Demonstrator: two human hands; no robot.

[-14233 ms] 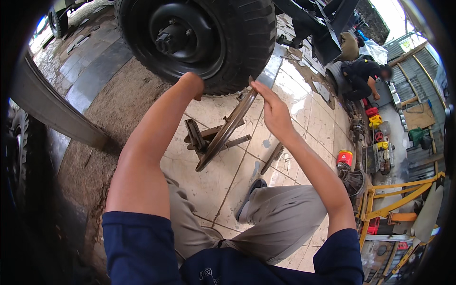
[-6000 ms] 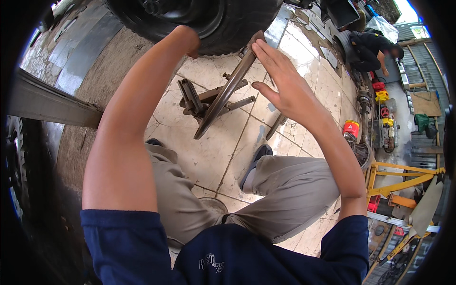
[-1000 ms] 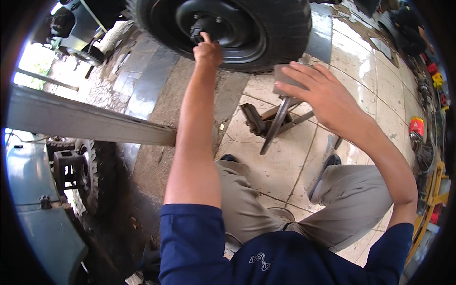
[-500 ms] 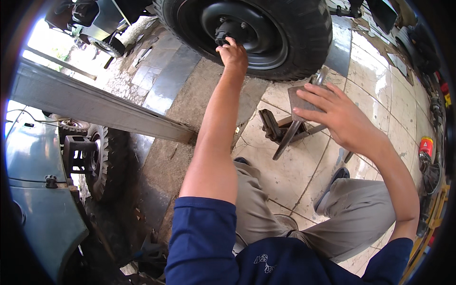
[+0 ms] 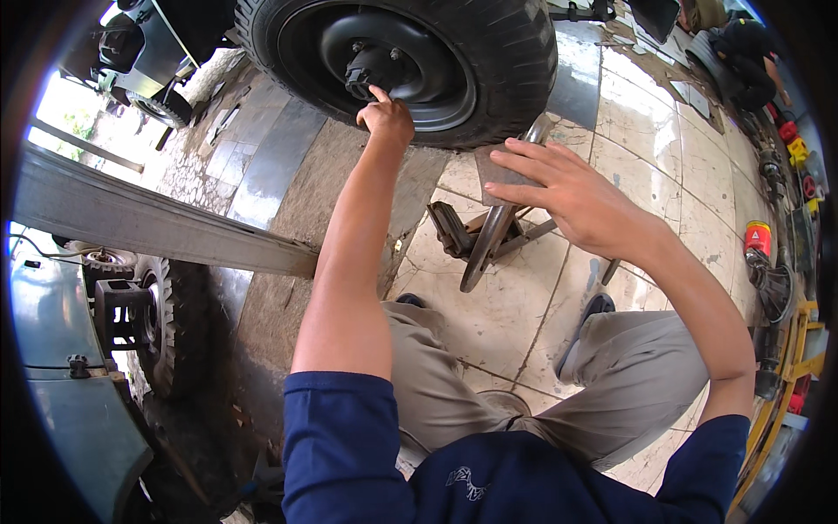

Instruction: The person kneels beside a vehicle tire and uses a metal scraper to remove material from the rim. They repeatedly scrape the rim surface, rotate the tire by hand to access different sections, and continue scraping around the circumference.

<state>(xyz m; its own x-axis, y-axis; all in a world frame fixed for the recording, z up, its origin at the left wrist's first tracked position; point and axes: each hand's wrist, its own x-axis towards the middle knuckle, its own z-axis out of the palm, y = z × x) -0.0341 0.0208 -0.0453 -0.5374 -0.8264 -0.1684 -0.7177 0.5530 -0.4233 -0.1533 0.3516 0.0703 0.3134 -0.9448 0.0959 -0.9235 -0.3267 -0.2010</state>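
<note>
A large black wheel (image 5: 515,70) with a knobby tyre stands at the top. My left hand (image 5: 387,120) reaches up to its hub (image 5: 371,70), index finger stretched out at the hub's lower edge and the other fingers partly curled, with nothing visible in them. Over to the right, my right hand (image 5: 576,188) lies open, fingers spread, against a flat metal plate (image 5: 491,179). Below that plate a curved metal bar (image 5: 487,249) slants down, and a dark steel bracket (image 5: 450,230) sits beside it on the tiles.
A grey metal beam (image 5: 166,210) crosses on the left, above a blue-green vehicle panel (image 5: 65,349) and another tyre (image 5: 166,327). Along the right edge are a red can (image 5: 758,237), a yellow frame (image 5: 790,375) and assorted parts. Another person (image 5: 751,61) crouches at the top right.
My left hand has loosened at the hub, its index finger now extended. The whole view has shifted, so things appear further left. My right hand stays on the plate.
</note>
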